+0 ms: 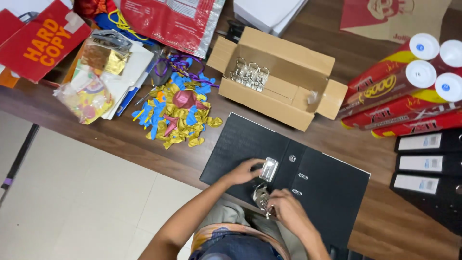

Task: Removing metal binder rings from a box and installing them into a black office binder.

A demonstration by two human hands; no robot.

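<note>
Two hands on the job, close together at 6 o'clock, nearest me. Right hand [287, 208] is closed round a shiny metal lever-arch mechanism [261, 196], pinched at the near edge of the open black binder [327, 192]. Left hand [243, 172] sits just beside it at 11 o'clock, fingertips pressing a small silver clamp plate [269, 169] flat onto the binder's inside cover; not gripping it, just touching. Can't tell if the mech is seated yet, my fingers hide the base.

To do this bit well, imo: keep the plate pinned w/ the left so it doesn't skate, bring the mech down square to the spine, line its base up w/ the rivet holes [298, 184] at 1 o'clock of my right hand. No twist, or the rings bind.

Further out at 12: open cardboard box [284, 103] w/ more metal mechs [249, 75] in its left end. At 10: pile of gold, blue, pink balloons [177, 112]. At 2: red tubes w/ white caps [404, 94]. At 3: stacked black binders [428, 163], spines toward me. All on the wood table [120, 137].
</note>
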